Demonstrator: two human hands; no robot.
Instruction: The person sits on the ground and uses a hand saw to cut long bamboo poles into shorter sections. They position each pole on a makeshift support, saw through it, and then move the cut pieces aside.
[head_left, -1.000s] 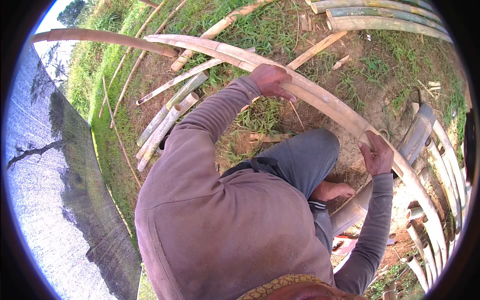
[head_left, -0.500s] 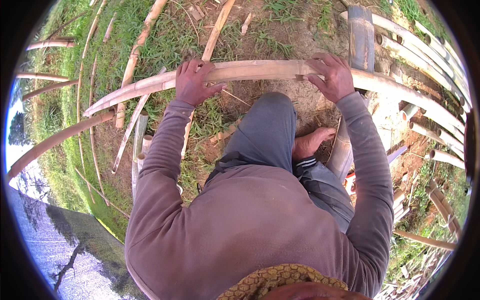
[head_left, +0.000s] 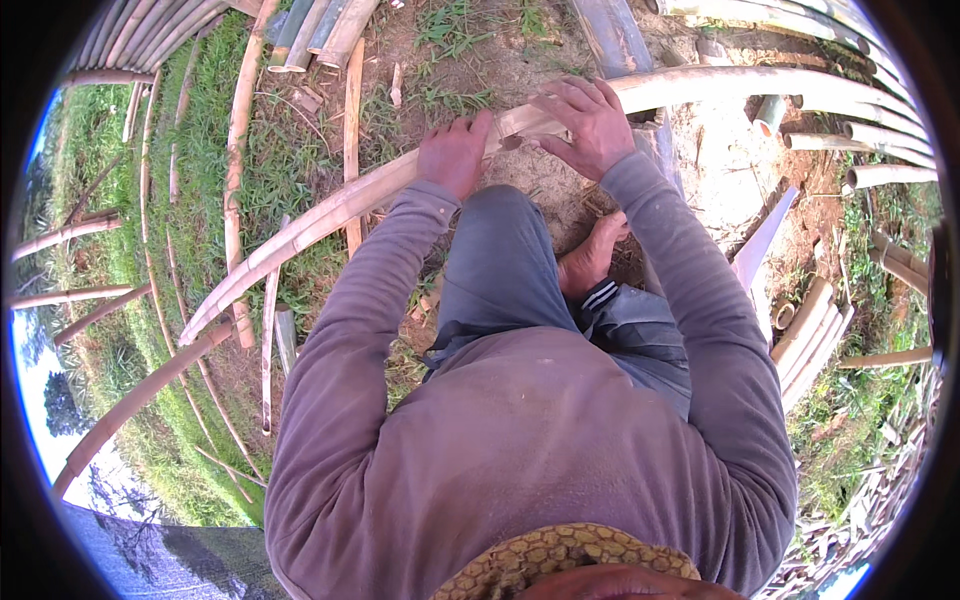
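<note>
A long pale split bamboo pole (head_left: 345,205) lies across in front of me, running from the lower left to the upper right. My left hand (head_left: 455,155) is closed around it left of the middle, fingers over the far side. Close by on the right, my right hand (head_left: 588,128) grips the same pole, its fingers laid over the top and the thumb toward me. Between the hands a dark notch or node mark shows on the pole's near edge. Beyond my right hand, the pole passes over a thick grey bamboo log (head_left: 612,38).
A saw-like blade (head_left: 765,238) stands to the right of my right forearm. Short cut bamboo pieces (head_left: 808,335) lie at the right. Stacked bamboo poles (head_left: 850,130) fill the upper right, and more bamboo lengths (head_left: 325,30) lie at the top. My bare foot (head_left: 593,258) rests on the soil.
My left hand has slid along the pole toward my right hand and closed more tightly. The pole now tilts, left end lower, right end higher, as the view has turned.
</note>
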